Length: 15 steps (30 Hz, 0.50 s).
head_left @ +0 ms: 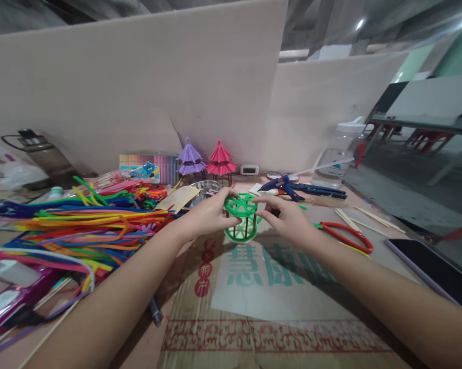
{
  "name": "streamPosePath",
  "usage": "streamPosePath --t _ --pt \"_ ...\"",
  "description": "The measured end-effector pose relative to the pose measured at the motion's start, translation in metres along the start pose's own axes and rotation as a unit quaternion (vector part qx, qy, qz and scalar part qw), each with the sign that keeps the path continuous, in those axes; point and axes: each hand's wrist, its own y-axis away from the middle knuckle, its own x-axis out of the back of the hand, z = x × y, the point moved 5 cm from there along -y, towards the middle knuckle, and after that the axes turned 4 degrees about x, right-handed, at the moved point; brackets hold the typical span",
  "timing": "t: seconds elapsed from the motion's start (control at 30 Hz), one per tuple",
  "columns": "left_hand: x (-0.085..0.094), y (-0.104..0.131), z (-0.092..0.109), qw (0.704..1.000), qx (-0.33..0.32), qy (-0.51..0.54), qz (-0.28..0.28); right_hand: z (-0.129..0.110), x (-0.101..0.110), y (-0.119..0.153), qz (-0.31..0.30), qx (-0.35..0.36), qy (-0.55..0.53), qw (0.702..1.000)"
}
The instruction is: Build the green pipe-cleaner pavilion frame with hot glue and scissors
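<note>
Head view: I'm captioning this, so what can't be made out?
All in the head view:
- Left hand: outer fingers, hidden behind the hand itself.
- Right hand: fingertip contact with green frame, too small.
- White device: display, too small.
- Clear jug: label print, blurred.
- Phone: part cut off by right edge.

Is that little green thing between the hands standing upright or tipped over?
Upright: the green frame has its spoked top above its base, with dark posts running up between them.
</note>
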Motion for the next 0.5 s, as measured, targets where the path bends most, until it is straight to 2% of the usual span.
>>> streamPosePath --t 0.2,0.37,0.5 --pt "0.006 0.002 -0.002 0.999 -0.016 0.020 -0.022 0.001 -0.001 0.000 0.008 -0.002 -0.011 1.000" --pt "0.028 0.006 0.010 0.993 -0.096 -0.046 0.042 0.001 0.000 -0.001 0.019 0.001 -0.011 1.000" --pt "0.031 0.008 0.019 0.986 -0.123 -0.084 0.070 0.001 0.000 -0.001 0.026 0.003 -0.008 1.000"
